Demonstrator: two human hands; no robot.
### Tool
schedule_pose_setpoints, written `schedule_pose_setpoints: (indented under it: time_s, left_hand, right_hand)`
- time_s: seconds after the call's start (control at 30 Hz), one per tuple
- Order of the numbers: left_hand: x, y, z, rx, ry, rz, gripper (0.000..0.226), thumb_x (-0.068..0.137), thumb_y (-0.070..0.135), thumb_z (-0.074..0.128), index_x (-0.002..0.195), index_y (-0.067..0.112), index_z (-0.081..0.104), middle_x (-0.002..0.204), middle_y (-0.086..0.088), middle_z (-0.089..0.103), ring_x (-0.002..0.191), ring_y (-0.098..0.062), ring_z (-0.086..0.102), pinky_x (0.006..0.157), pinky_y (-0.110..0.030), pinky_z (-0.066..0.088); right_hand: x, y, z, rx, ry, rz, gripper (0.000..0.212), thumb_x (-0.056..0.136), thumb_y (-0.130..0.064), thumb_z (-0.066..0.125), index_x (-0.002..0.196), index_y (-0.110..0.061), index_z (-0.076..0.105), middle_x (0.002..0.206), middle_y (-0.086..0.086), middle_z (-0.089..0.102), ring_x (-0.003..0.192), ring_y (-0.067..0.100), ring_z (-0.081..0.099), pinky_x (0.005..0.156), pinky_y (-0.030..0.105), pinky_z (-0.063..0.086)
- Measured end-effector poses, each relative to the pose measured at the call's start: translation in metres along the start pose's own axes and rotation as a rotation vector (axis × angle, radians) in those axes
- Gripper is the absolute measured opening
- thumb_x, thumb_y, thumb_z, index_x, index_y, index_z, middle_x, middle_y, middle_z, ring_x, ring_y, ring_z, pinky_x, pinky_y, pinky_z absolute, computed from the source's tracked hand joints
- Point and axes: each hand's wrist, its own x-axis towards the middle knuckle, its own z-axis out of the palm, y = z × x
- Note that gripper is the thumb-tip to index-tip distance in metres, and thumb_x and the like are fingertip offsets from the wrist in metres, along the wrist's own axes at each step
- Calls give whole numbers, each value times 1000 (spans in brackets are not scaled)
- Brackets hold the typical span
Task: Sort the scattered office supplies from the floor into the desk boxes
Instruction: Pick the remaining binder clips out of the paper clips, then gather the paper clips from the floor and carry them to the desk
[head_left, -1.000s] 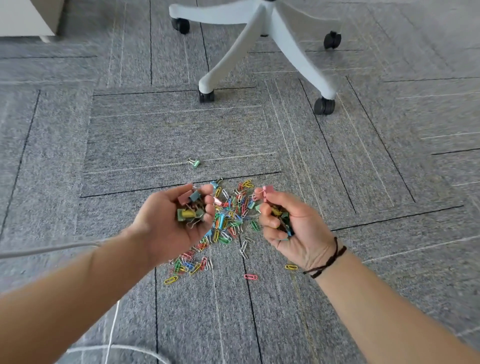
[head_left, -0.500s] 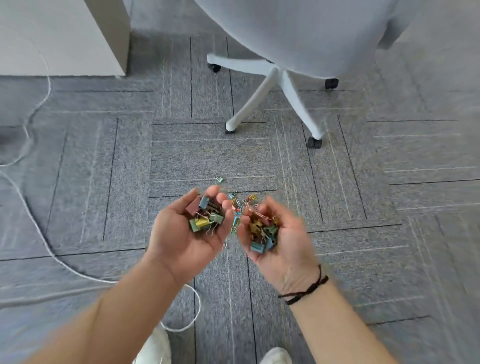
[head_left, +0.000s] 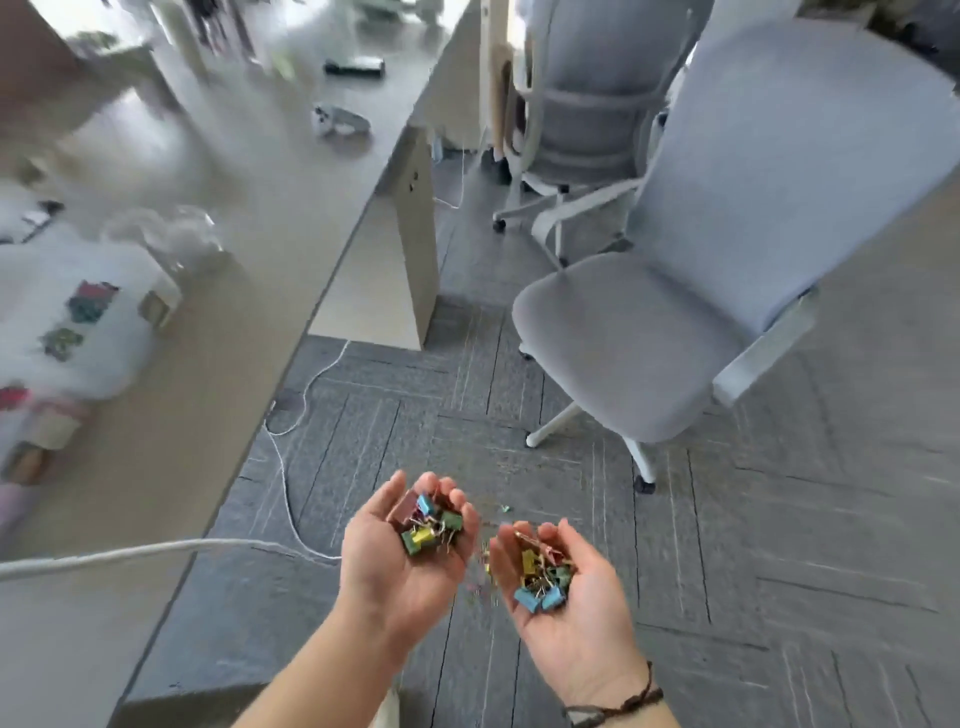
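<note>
The worktop (head_left: 270, 218) runs along the person's left, and its white boxes (head_left: 78, 312), blurred, lie up and left of both hands. The left hand (head_left: 410, 551) is nearer to them. It cups binder clips (head_left: 428, 525) in the palm, and the right hand (head_left: 563, 587) cups another heap (head_left: 540, 582).

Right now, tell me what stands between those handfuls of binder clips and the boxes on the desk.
Nothing visible does. Both the left hand and right hand cup binder clips over the carpet; the desk lies to the left, its blurred white boxes past bare desktop.
</note>
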Motion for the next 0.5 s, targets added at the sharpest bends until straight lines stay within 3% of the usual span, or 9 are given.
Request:
schedule_pose_setpoints:
  time_s: [0.2, 0.37, 0.5]
  left_hand:
    - [-50, 46, 49, -103, -31, 109, 29, 98, 26, 49, 86, 7, 66, 81, -10, 61, 70, -24, 60, 73, -33, 52]
    - [-43, 111, 67, -179, 12, 200, 33, 100, 27, 45, 87, 6, 66, 79, -11, 62, 69, -23, 59, 74, -33, 51]
    - [-32, 191, 61, -249, 58, 299, 35, 99, 27, 46, 79, 7, 67, 75, -8, 62, 66, -22, 60, 72, -32, 52]
  right_hand:
    - [-34, 7, 97, -88, -30, -36, 34, 102, -38, 52, 100, -5, 61, 85, 18, 67, 75, 32, 69, 72, 46, 60]
    - [-23, 34, 168, -210, -72, -11, 30, 104, -29, 46, 94, -5, 61, 83, 15, 67, 76, 29, 67, 85, 45, 54]
    - [10, 77, 233, -380, -76, 70, 24, 101, -27, 51, 93, -8, 62, 81, 10, 67, 75, 25, 66, 79, 41, 54]
